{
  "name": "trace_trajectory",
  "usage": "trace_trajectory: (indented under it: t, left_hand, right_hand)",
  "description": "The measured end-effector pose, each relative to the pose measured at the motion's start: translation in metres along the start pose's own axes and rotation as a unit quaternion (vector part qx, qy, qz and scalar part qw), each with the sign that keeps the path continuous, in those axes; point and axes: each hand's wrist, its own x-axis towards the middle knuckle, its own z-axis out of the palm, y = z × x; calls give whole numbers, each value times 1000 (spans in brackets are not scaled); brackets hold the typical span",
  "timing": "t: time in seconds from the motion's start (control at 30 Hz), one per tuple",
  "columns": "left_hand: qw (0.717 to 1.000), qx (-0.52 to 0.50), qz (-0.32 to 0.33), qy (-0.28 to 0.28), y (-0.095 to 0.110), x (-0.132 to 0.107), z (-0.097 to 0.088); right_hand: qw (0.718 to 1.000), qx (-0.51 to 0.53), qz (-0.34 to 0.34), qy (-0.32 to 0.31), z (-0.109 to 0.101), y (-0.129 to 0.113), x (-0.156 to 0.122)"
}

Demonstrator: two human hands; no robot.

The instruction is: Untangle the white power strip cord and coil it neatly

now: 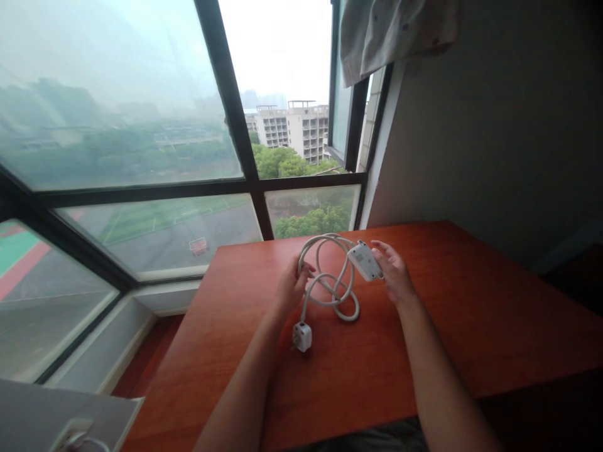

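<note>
A white power strip with a thick, loosely coiled cord is held above the reddish wooden table. My right hand grips the strip by its right end, thumb and fingers on either side of it. On the left, my left hand has its fingers closed round the cord's coils. Below that hand the white plug hangs from the cord's end, its prongs facing left. Whether the plug touches the tabletop I cannot tell. Several loops of cord sit between the two hands.
The wooden table reaches to the window frame in front. One pane at the right stands ajar beneath a curtain. A grey wall rises on the right. At lower left a white cord runs from a wall socket.
</note>
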Motion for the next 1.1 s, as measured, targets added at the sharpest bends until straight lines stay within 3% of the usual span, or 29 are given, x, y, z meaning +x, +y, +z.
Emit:
trace_trajectory:
  t: [0.17, 0.3, 0.4, 0.47, 0.57, 0.67, 0.77, 0.9, 1.03, 1.1]
  left_hand:
    - [997, -68, 7, -25, 2, 2, 1]
    - [992, -105, 11, -67, 4, 2, 1]
    - [992, -101, 20, -74, 7, 1, 2]
    - [993, -86, 27, -79, 10, -1, 4]
    - [994, -59, 44, -86, 17, -4, 10]
    - [995, -37, 61, -75, 21, -7, 14]
    - [996, -5, 57, -67, 19, -7, 13]
    - [998, 21, 38, -53, 11, -6, 11]
    - [997, 45, 35, -42, 11, -5, 9]
    - [997, 53, 33, -43, 14, -6, 8]
  right_hand:
    - [993, -48, -77, 72, 0, 2, 3]
    - [966, -139, -169, 142, -4, 1, 3]
    - [949, -186, -209, 147, 0, 1, -2]
    - [956, -177, -204, 111, 10, 2, -8]
    - [981, -123, -150, -12, 28, 5, -16]
    - [986, -90, -91, -110, 38, 4, -20]
    - [978, -140, -98, -123, 34, 2, -19]
    - [947, -240, -139, -163, 20, 1, -16]
    - [940, -230, -112, -228, 18, 0, -17]
    - [945, -216, -95, -228, 21, 1, -18]
